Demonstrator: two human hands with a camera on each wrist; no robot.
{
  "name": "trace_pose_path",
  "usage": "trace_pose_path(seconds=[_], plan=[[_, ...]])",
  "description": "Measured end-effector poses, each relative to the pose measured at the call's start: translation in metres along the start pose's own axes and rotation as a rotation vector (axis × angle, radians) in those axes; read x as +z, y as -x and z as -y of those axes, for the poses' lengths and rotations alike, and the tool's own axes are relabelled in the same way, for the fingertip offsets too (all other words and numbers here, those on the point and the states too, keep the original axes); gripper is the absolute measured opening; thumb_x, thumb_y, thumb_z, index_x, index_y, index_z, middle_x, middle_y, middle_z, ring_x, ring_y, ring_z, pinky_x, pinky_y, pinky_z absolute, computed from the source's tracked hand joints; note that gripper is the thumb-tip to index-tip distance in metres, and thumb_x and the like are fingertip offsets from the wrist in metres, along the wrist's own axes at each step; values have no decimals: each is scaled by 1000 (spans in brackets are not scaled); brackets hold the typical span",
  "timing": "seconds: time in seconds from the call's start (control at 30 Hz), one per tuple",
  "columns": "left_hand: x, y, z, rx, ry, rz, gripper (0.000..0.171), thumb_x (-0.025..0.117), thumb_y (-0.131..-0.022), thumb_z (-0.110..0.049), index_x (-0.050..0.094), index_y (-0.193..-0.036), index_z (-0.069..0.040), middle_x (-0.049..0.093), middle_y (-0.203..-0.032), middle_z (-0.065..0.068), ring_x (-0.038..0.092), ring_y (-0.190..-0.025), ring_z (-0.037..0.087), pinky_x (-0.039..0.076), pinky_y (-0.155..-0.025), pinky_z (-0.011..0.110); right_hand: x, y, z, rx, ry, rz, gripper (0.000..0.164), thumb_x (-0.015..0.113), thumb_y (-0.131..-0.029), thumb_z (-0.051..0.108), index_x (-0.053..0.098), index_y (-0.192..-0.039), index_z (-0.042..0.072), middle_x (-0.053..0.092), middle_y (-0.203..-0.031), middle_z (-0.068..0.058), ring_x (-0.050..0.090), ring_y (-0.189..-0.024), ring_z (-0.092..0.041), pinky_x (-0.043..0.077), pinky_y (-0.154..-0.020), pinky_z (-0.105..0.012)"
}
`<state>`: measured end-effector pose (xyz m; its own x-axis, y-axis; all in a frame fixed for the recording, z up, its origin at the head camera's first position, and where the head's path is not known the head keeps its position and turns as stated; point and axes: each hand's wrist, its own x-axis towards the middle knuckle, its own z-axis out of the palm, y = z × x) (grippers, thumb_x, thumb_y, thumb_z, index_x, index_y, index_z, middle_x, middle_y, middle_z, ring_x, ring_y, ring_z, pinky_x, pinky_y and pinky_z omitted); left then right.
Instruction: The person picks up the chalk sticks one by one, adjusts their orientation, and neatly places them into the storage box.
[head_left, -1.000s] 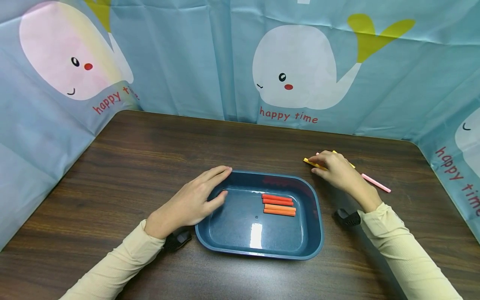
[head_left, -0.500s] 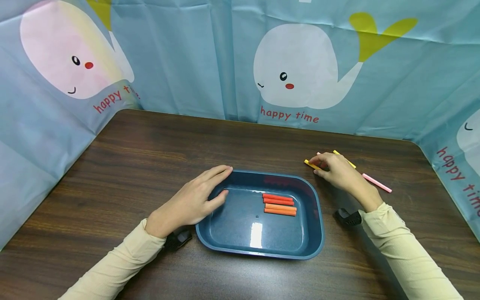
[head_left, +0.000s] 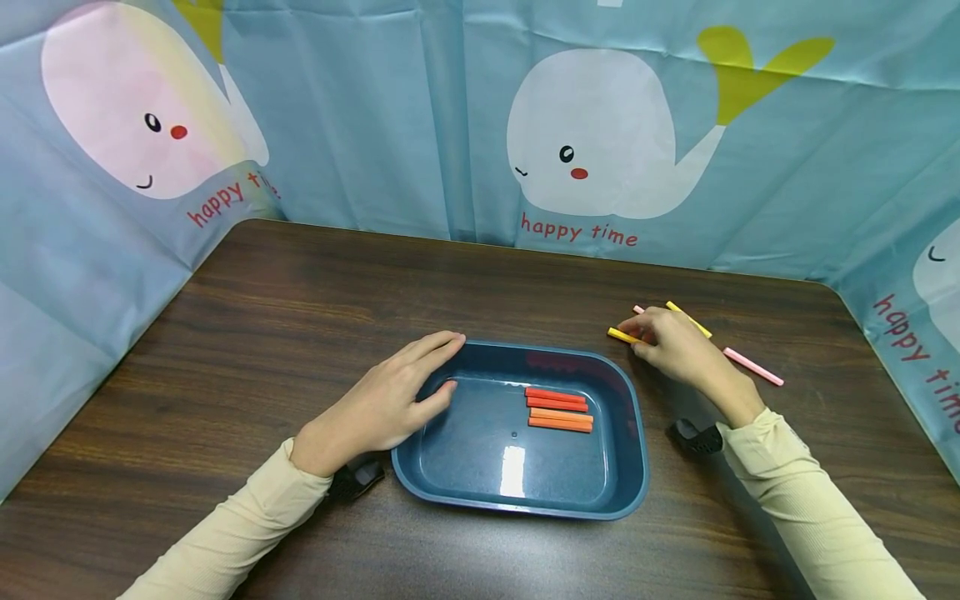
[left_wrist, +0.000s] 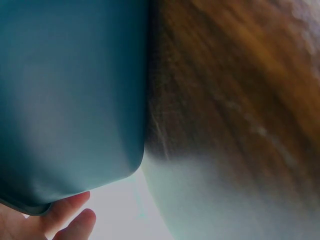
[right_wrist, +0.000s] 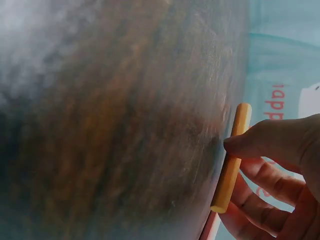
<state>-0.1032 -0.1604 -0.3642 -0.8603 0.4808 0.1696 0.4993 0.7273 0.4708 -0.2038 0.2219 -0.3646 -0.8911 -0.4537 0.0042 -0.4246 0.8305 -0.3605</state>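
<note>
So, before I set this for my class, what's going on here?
A person's right hand pinches a yellow stick. Their left hand rests on the edge of a blue tub holding two red sticks and two orange sticks. Near the right hand, another yellow stick and two pink sticks, one partly hidden, lie on the table.

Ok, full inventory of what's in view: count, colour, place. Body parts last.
Tray: 1, dark blue, on the table
Red sticks: 2, red, right side of tray
Orange sticks: 2, orange, nearer side of the red pair
Held stick: 1, yellow, in the right hand
Loose yellow stick: 1, yellow, table, beyond right hand
Pink sticks: 2, pink, table; one right, one partly hidden behind right hand
Table: 1, brown wood grain, under everything
Backdrop: blue, whale prints, around table
Wrist devices: 2, black, at the wrists
Sleeves: 2, cream, forearms
Left hand: 1, on tray's far-left corner
Right hand: 1, pinching yellow stick
</note>
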Motion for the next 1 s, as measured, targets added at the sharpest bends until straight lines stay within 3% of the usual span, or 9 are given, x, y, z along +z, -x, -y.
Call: trace_pose_path(seconds=[0.2, 0.47, 0.7, 1.0], plan=[[0, 0, 0, -9, 3, 9, 57, 55, -100, -28, 41, -152, -9, 42, -155, 13, 44, -141, 29, 41, -112, 51, -1, 6, 2, -13, -5, -47, 28, 67, -84, -4, 70, -112, -5, 67, -107, -23, 63, -90, -31, 52, -79, -47], [-1, 0, 0, -8, 2, 14, 57, 55, -100, -28, 41, -152, -9, 42, -155, 12, 44, -141, 28, 41, -112, 50, -5, 17, 8, -15, -30, -130, 28, 71, -83, -2, 71, -111, -2, 72, -93, -15, 61, -78, -23, 50, -71, -38], [-1, -1, 0, -7, 0, 11, 57, 55, -100, -28, 41, -152, -9, 42, -155, 12, 44, -142, 28, 41, -112, 50, -8, 25, 13, -40, -37, -174, 27, 73, -83, -2, 72, -110, 0, 71, -89, -10, 61, -79, -21, 49, -70, -36], [0, -1, 0, -4, -2, 8, 57, 55, -100, -28, 41, -152, -9, 42, -155, 12, 44, -142, 29, 40, -112, 51, -10, 33, 20, -103, -68, -234, 28, 75, -80, -5, 74, -107, 2, 72, -89, -5, 63, -76, -12, 54, -71, -27]])
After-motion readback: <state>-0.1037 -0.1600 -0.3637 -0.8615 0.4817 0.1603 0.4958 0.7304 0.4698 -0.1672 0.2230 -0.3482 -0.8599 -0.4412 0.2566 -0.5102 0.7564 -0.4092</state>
